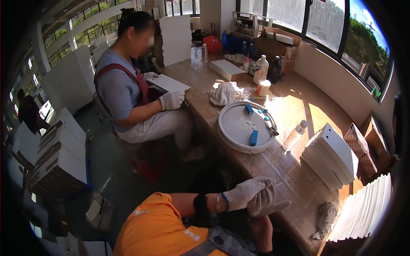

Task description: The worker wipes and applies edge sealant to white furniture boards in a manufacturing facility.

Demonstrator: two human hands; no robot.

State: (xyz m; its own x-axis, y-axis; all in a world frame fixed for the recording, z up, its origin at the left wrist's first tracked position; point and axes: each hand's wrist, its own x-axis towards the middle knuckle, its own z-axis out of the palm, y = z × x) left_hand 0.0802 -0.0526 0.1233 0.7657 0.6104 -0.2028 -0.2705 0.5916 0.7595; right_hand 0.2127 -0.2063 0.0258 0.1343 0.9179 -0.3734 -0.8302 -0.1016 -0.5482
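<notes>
My left hand (244,195), in a whitish knitted work glove with a blue cuff edge, is closed on a second glove (267,204) of the same kind. That glove sits over the front of my right hand (259,225), whose bare wrist shows below it. One glove finger points out to the right; how the right fingers lie inside is hidden. Both hands are together just off the table's near edge. Beyond them on the brown table (273,164) stands a round white tub lid (226,135) holding several blue blocks (254,138) and a dark-handled tool (272,130).
A clear bottle (294,135), stacked white panels (331,155), more upright panels (363,209) and a grey rag (326,219) are on the right. Farther back are a cloth (225,94) and a white jug (261,69). A gloved co-worker (128,81) holds a white panel (168,83) at left.
</notes>
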